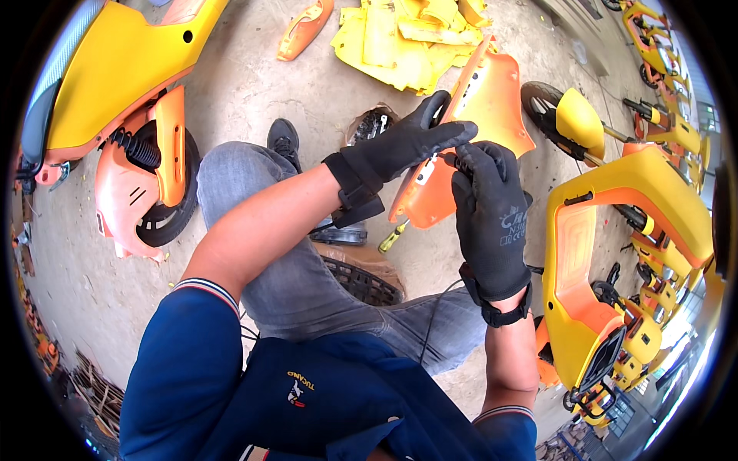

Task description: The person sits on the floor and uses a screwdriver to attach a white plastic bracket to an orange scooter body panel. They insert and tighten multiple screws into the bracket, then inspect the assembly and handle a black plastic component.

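My black-gloved left hand (419, 138) is closed on the edge of an orange plastic scooter panel (496, 96), its thumb stretched across the rim. The panel is tilted in front of my knees, with small holes and light clips along its near edge. My right hand (492, 215), gloved too, has its fingers curled in a pinch at that same edge, close beside the left fingertips. A small dark piece shows at the right fingertips, too little of it visible to name. Below the panel, a screwdriver (393, 237) with a yellow-green handle lies on the floor.
A container of small dark parts (373, 124) stands beyond my left wrist. Yellow panels (396, 54) and an orange part (305, 29) lie farther off. A black plastic basket (357, 280) sits between my legs. Scooter bodies flank me: one left (115, 77), one right (573, 261).
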Motion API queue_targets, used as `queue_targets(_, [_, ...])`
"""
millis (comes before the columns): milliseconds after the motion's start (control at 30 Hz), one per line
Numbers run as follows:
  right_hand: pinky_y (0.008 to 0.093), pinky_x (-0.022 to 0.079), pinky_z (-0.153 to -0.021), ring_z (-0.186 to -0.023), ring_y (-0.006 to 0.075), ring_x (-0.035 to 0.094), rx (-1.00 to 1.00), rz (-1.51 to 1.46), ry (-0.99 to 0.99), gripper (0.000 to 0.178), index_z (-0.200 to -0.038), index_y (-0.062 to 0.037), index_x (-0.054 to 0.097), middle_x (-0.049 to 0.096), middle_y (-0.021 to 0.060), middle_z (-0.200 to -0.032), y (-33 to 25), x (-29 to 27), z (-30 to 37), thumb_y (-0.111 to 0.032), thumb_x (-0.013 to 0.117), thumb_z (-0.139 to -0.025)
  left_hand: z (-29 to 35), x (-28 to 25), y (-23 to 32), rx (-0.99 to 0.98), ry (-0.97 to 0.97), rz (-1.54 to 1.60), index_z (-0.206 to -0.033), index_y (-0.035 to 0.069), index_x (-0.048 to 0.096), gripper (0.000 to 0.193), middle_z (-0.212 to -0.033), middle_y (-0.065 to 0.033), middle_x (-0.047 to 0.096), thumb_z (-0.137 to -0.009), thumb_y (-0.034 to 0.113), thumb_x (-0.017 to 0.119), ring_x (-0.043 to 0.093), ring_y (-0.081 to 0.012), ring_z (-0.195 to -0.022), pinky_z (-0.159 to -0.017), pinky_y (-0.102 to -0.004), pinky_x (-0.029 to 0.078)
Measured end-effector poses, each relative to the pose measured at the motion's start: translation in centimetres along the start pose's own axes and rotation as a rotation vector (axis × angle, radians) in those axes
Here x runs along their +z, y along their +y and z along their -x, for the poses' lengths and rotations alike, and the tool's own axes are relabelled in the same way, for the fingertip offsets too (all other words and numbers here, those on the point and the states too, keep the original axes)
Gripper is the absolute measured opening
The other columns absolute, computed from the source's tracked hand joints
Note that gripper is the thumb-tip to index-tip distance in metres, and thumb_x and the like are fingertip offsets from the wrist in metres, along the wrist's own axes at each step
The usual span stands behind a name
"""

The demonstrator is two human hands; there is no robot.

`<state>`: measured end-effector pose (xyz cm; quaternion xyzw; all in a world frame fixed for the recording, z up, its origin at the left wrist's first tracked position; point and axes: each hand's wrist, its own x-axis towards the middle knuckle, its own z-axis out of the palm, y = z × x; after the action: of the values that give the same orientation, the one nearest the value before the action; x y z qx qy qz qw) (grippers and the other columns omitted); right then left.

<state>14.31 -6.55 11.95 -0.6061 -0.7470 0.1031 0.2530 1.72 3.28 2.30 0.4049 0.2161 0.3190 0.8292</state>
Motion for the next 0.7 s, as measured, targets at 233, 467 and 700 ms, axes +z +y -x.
queue_targets(233, [0.0405,0.054,-0.07,-0.085,0.0343,0.066,0.09,0.054,-0.051,0.028,-0.114,-0.0063,0.061,0.057,0.0155,-0.103,-0.37,-0.25,0.13,0.0,0.065,-0.087,0.14,0.11,0.16,-0.003,0.011,-0.007,-0.152,0.002,0.03,0.075,-0.13,-0.0048,0.051,-0.097,0.038,0.067,0.05,-0.0095,-0.115,-0.098,-0.0277,0.045])
queue_targets(467, [0.0395,0.053,-0.069,-0.084,0.0336,0.067,0.123,0.081,-0.036,0.027,-0.115,-0.0076,0.062,0.06,0.015,-0.1,-0.21,-0.27,0.05,-0.003,0.066,-0.089,0.18,0.03,0.1,-0.014,0.014,-0.018,-0.153,0.002,0.027,0.078,-0.133,-0.0058,0.05,-0.097,0.038,0.066,0.05,-0.0103,-0.118,-0.098,-0.0277,0.046])
queue_targets(700, [0.0407,0.054,-0.069,-0.083,0.0355,0.066,0.061,0.019,-0.054,0.026,-0.117,-0.0033,0.059,0.059,0.0169,-0.105,-0.35,-0.77,-0.07,-0.003,0.063,-0.091,-0.23,-0.29,-0.44,-0.021,0.021,0.027,-0.155,0.003,0.025,0.078,-0.137,-0.0073,0.049,-0.097,0.036,0.066,0.05,-0.0112,-0.122,-0.101,-0.0298,0.046])
